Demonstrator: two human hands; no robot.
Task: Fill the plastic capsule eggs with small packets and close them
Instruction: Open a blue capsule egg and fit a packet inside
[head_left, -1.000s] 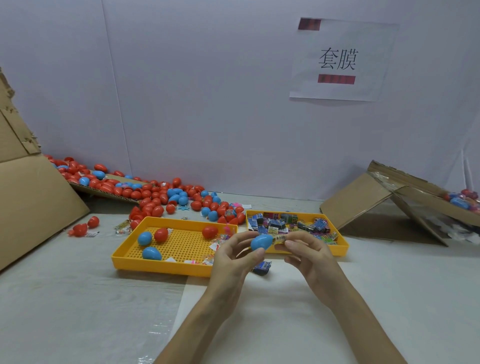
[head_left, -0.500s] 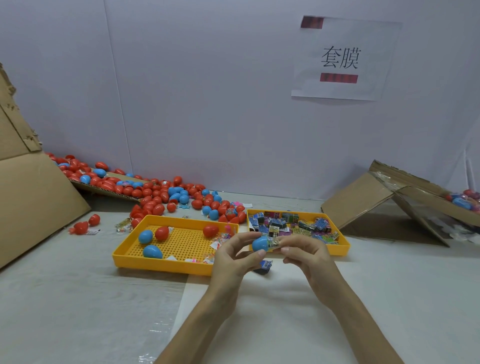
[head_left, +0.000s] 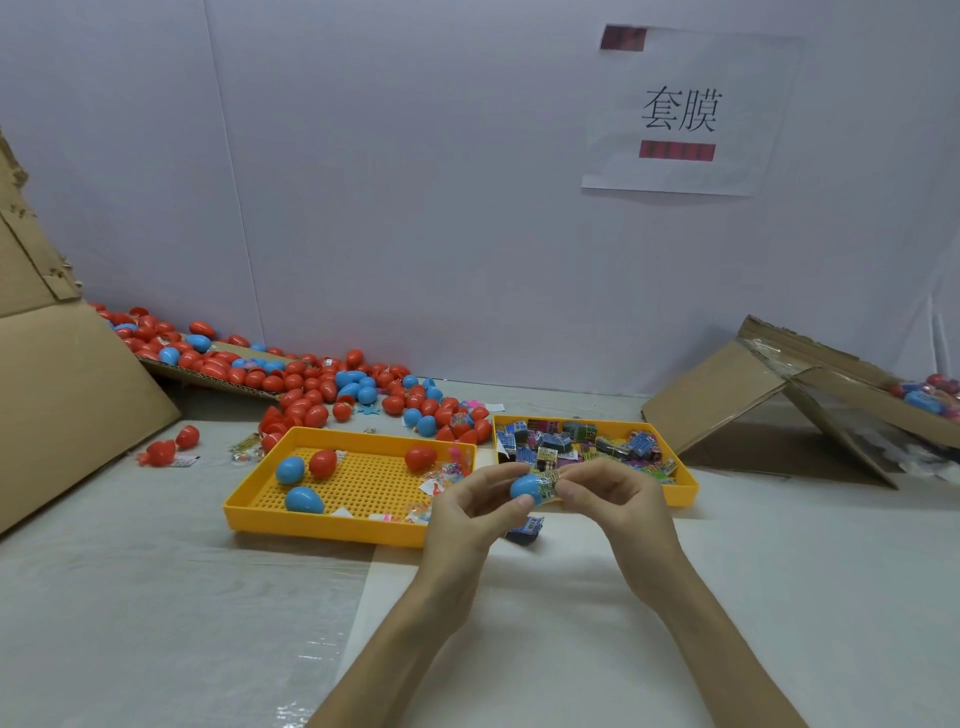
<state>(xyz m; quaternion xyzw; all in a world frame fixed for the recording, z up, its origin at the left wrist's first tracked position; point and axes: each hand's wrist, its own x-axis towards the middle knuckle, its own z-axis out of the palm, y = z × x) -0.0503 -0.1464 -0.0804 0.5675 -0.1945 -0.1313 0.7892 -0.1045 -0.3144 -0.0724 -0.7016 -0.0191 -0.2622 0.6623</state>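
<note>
Glossy smooth plastic egg, crinkly printed-foil packet, perforated plastic tray, matt rough cardboard

A blue capsule egg and a packet printed in what looks like yellow and green, its pattern too small to make out. The left tray, bright yellow with a grid of small holes, carries blue and red loose eggs; the right tray, the same yellow, holds a heap of packets in blue, purple and black. A pile of eggs, mostly red with some blue; brown cardboard; a pale lilac wall; a white sign with black characters and red bars.
</note>
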